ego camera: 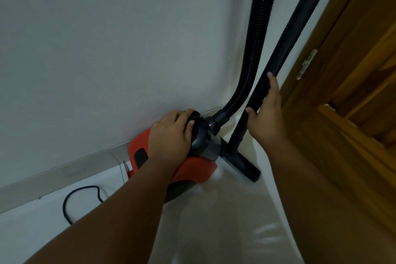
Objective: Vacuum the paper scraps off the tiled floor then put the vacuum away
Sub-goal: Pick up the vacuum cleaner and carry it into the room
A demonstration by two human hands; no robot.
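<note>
An orange and black canister vacuum (192, 170) stands on the white tiled floor (225, 221) against the wall. My left hand (171, 135) grips its round black top part. A ribbed black hose (255, 49) rises from the canister out of the top of the view. Beside it stands the straight black wand (300, 17), its floor nozzle (246, 167) resting on the tiles. My right hand (267, 113) holds the lower part of the wand, fingers around it. No paper scraps are visible.
A black power cord (70, 199) loops on the floor at the left. A grey skirting strip (64, 169) runs along the white wall (107, 38). A wooden door and frame (353, 70) with a metal hinge stand close on the right.
</note>
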